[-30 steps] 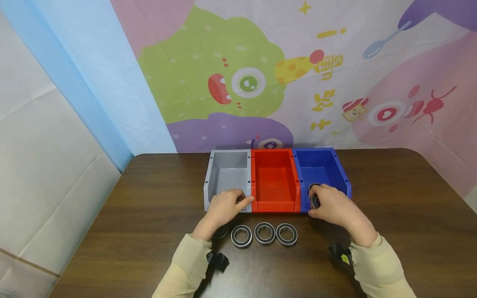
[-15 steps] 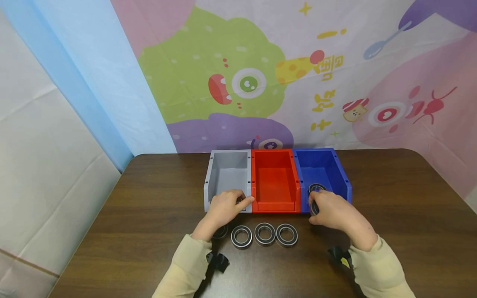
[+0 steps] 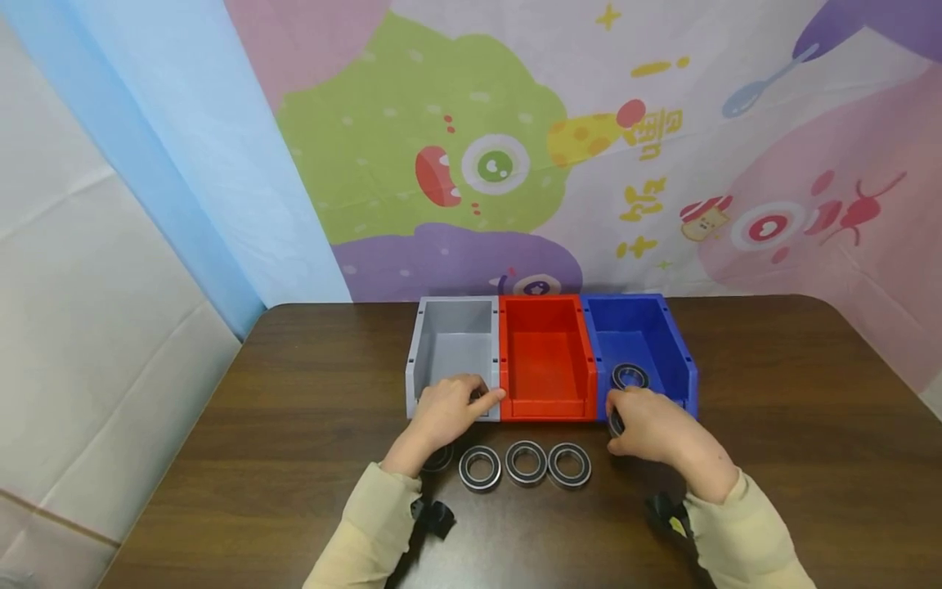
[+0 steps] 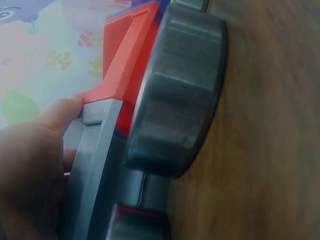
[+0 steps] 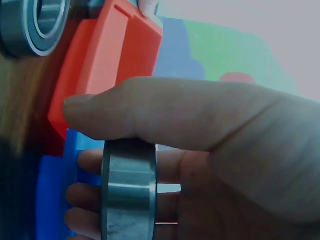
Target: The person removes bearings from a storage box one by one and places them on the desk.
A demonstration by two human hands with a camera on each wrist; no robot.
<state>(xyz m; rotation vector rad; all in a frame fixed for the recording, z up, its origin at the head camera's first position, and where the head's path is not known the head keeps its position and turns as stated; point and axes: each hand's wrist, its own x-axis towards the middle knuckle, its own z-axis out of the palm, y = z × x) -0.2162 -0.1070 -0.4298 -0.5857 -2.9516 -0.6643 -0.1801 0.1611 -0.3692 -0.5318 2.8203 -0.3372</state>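
Observation:
Grey [image 3: 450, 343], red [image 3: 546, 348] and blue [image 3: 666, 339] bins stand side by side on the dark wooden table [image 3: 795, 425]. My left hand [image 3: 471, 398] grips the grey bin's front wall, thumb at its corner beside the red bin. Just in front of the blue bin, my right hand [image 3: 616, 422] pinches a steel bearing [image 5: 129, 190] on edge between thumb and fingers. Another bearing [image 3: 630, 376] lies inside the blue bin. Three bearings [image 3: 526, 461] lie in a row between my hands, and one more [image 3: 440, 458] is partly hidden under my left wrist.
A cartoon-printed backdrop [image 3: 515, 164] hangs right behind the bins. The table's left edge [image 3: 184, 458] drops to a pale floor. In the left wrist view one bearing [image 4: 175, 95] looms close beside the grey bin [image 4: 95, 165] and red bin [image 4: 125, 55].
My right hand has drawn back from the blue bin toward me, still holding one bearing; the bearing lying inside the bin is now uncovered. My left hand has stayed put.

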